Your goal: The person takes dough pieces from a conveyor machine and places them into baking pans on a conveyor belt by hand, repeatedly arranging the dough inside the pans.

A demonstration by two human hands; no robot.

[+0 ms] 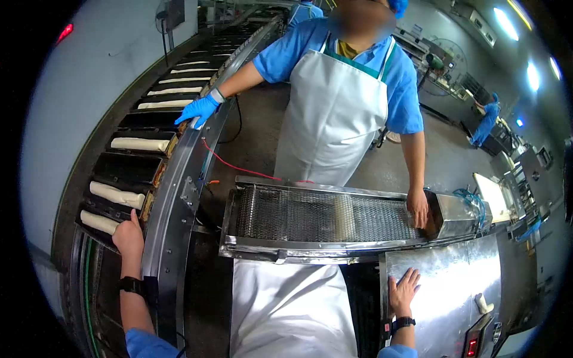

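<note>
My left hand [129, 237] is at the end of a pale dough roll [99, 222] in the nearest black pan on the conveyor; its fingers are partly bent, and the roll's end is hidden behind them. Just beyond, another dough roll [117, 194] lies in the adjacent pan. My right hand [404, 292] rests with spread fingers on the metal cover [444, 274] of a machine, holding nothing. A small piece of dough [483, 304] sits on that cover, to the right of the hand.
A co-worker in a white apron [334, 113] stands across a mesh conveyor [298, 215], a blue-gloved hand [200, 110] on the pan conveyor's metal rail [170, 197] and a bare hand [418, 206] at the mesh's right end. Another person [486, 122] stands at the far right.
</note>
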